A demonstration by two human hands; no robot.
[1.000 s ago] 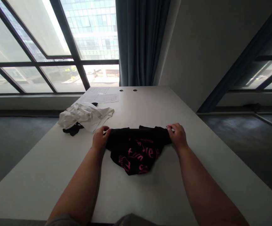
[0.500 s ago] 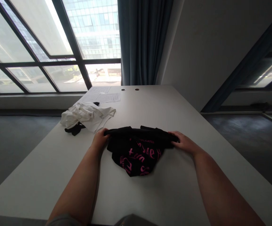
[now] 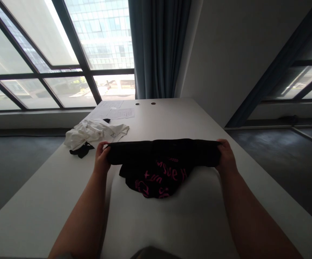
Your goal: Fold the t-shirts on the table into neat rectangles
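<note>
A black T-shirt point(image 3: 156, 169) with pink lettering is stretched between my hands over the white table point(image 3: 169, 226). My left hand point(image 3: 102, 157) grips the left end of its upper edge, fingers closed on the fabric. At the opposite end my right hand point(image 3: 226, 154) is closed on the cloth in the same way. The top edge is pulled nearly straight, while the printed part sags in a bunched, rounded shape below it. The lettering appears upside down to me, and folds hide part of it.
A crumpled white garment point(image 3: 91, 132) lies at the table's left edge, with a black cloth piece point(image 3: 81, 150) under it. Paper sheets point(image 3: 122, 113) lie farther back. Two round holes are near the far edge, before a blue curtain point(image 3: 157, 50) and windows.
My hands have moved apart, left hand leftward and right hand rightward, pulling the black T-shirt's upper edge wider and straighter. The view has shifted slightly.
</note>
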